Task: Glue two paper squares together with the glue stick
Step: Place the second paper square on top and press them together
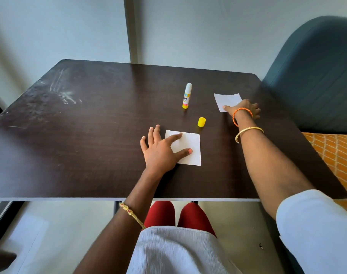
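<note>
With the uncapped white-and-yellow glue stick (187,96) stood upright on the dark tabletop (89,135), its yellow cap (201,122) just nearer, gluing seems done: the nearer white paper square (188,148) is pinned by the left hand (160,150), its grip released flat, while the square right of the stick (227,100) is merely touched by the right hand (243,109), still unjoined.

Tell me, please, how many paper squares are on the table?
2. One paper square lies near the front edge, under the left hand. The other paper square lies farther back on the right, touched by the right hand. None seems hidden.
</note>
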